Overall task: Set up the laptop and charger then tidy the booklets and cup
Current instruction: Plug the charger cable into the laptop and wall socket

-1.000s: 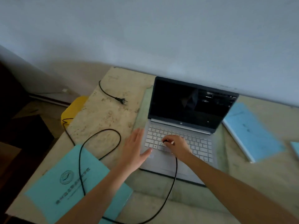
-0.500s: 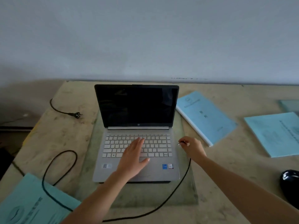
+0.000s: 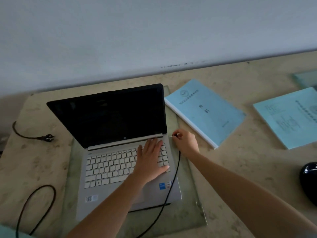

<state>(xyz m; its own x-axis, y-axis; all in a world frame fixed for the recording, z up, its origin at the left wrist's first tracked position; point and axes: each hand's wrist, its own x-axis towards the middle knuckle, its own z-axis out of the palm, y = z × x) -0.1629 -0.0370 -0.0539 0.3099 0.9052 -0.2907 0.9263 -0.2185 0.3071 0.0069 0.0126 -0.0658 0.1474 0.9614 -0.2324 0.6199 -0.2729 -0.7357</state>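
Head view is looking down on a pale, mottled stone-like table [image 3: 39,162], where a silver laptop [image 3: 120,162] is sitting open on a flat sheet of greenish glass [image 3: 192,200] with a rounded far corner. The laptop's screen is showing glossy black, and its white square keys are lying in neat rows. The left hand [image 3: 151,160] is resting flat and spread wide on the right part of the keyboard, palm down, holding nothing. The right hand [image 3: 186,141] is hovering just beside the laptop's right edge near the hinge, its fingers pinching the thin metal tip of the charger cable [image 3: 173,179]; whether the tip is touching the laptop cannot be told. The smooth black cable is trailing from that hand toward the near edge, across the laptop's near right corner. Its pronged plug [image 3: 47,138] is lying on the table to the left of the laptop, and another stretch of cable is curling in a loop at the near left. 2 light blue paper booklets are lying flat on the right: 1 thick booklet [image 3: 205,112] with a white spine close to the screen, another booklet [image 3: 289,117] further right. A dark, shiny, rounded object [image 3: 308,181] is showing at the right edge.
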